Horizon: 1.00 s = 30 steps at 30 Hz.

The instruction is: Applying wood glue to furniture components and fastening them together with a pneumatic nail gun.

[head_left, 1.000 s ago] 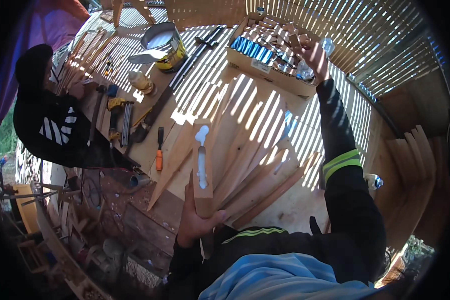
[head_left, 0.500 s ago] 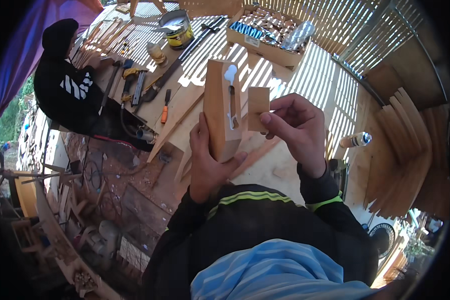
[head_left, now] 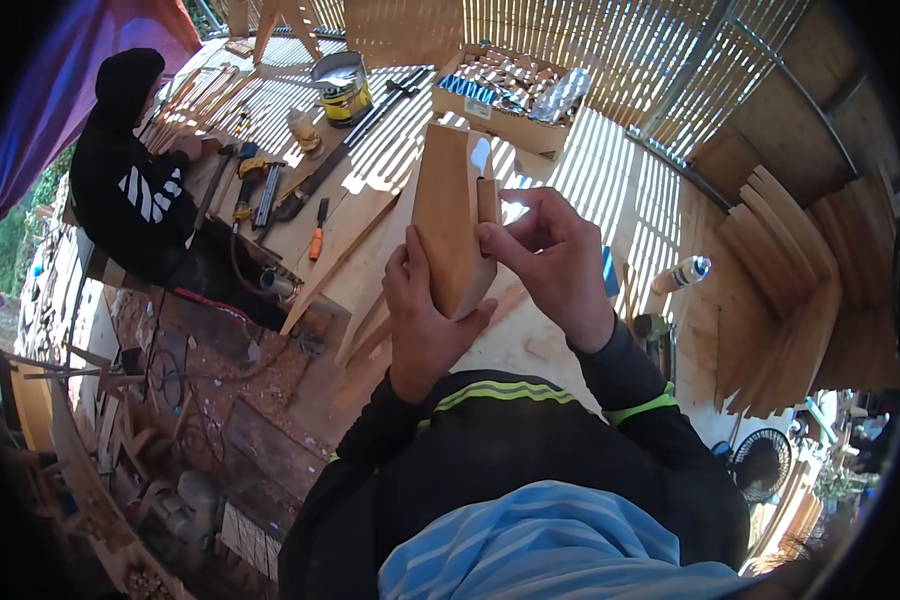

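Note:
My left hand (head_left: 428, 335) is closed around the lower end of a smooth wooden block (head_left: 442, 215), which stands tilted up over the workbench. White glue (head_left: 481, 154) sits near the top of the block's narrow right face. Against that face, at its slot, is a small flat wooden tenon (head_left: 487, 200), seen nearly edge-on. My right hand (head_left: 558, 270) pinches the tenon between thumb and fingers. How deep the tenon sits in the slot cannot be made out, since the fingers and the block's edge cover it.
A cardboard box (head_left: 515, 132) of wood pieces stands at the far side, near a bucket (head_left: 345, 105). An orange-handled chisel (head_left: 317, 240), a drill (head_left: 255, 170) and clamps lie left, beside a seated person (head_left: 140, 170). A bottle (head_left: 682, 275) and stacked boards (head_left: 780, 290) are right.
My right hand has moved left, bringing the tenon from beside the block to the slot in its face. The block has turned slightly, so its slotted face shows less.

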Tool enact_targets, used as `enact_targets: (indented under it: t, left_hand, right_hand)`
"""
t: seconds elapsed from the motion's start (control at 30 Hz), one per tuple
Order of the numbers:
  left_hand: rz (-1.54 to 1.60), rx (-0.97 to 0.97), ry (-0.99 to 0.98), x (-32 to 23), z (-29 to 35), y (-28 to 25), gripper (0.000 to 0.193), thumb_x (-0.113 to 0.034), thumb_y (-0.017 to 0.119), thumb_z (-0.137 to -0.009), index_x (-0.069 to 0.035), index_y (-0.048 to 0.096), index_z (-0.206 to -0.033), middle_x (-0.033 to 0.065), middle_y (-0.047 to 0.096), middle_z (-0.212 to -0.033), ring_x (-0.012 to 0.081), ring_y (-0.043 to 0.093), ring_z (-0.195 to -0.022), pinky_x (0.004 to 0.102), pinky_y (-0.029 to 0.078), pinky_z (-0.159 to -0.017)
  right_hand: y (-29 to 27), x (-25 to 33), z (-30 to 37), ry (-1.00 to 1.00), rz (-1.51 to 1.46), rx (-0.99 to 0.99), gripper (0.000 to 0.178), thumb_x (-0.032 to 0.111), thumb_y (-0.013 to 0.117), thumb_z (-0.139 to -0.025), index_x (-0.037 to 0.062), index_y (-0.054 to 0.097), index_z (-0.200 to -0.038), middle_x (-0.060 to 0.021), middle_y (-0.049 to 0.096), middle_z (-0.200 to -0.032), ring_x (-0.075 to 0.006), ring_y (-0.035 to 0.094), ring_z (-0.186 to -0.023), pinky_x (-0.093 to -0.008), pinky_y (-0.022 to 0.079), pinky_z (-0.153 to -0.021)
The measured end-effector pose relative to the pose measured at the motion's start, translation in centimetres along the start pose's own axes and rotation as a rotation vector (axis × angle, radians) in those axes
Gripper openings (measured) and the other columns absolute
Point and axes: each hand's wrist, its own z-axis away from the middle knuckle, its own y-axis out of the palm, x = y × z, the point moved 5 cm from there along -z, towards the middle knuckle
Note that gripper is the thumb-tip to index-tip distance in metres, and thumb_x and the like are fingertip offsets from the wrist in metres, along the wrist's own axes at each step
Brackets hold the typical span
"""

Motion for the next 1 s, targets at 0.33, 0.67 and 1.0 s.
enact_targets:
  t: [0.33, 0.67, 1.0]
  left_hand:
    - [0.377, 0.347, 0.002, 0.1, -1.5, 0.2, 0.119, -0.013, 0.083, -0.066, -0.002, 0.021, -0.167, 0.0203, 0.046, -0.144, 0.0352, 0.050, -0.136, 0.0437, 0.043, -0.114]
    - [0.469, 0.620, -0.055, -0.2, -2.2, 1.8, 0.115, -0.010, 0.081, -0.067, -0.007, 0.026, -0.168, 0.0117, 0.052, -0.138, 0.0256, 0.058, -0.127, 0.0387, 0.047, -0.108]
    - [0.492, 0.681, -0.050, 0.2, -2.5, 3.6, 0.112, -0.012, 0.081, -0.069, -0.007, 0.027, -0.167, 0.0103, 0.053, -0.139, 0.0236, 0.059, -0.127, 0.0382, 0.050, -0.105]
  right_hand:
    - [-0.7, -4.0, -0.9, 0.150, -0.428, -0.080, 0.090, 0.042, 0.085, -0.088, -0.0014, 0.040, -0.152, -0.0126, 0.051, -0.144, -0.0194, 0.058, -0.122, -0.0375, 0.048, -0.104]
    - [-0.7, -4.5, 0.1, 0.239, -0.581, 0.079, 0.072, 0.041, 0.073, -0.091, -0.0045, 0.051, -0.142, -0.0117, 0.062, -0.126, -0.0207, 0.063, -0.114, -0.0384, 0.053, -0.101]
    - [-1.3, -5.1, 0.8, 0.272, -0.597, 0.004, 0.068, 0.035, 0.081, -0.086, -0.0031, 0.055, -0.136, -0.0080, 0.062, -0.120, -0.0175, 0.062, -0.109, -0.0367, 0.055, -0.096]
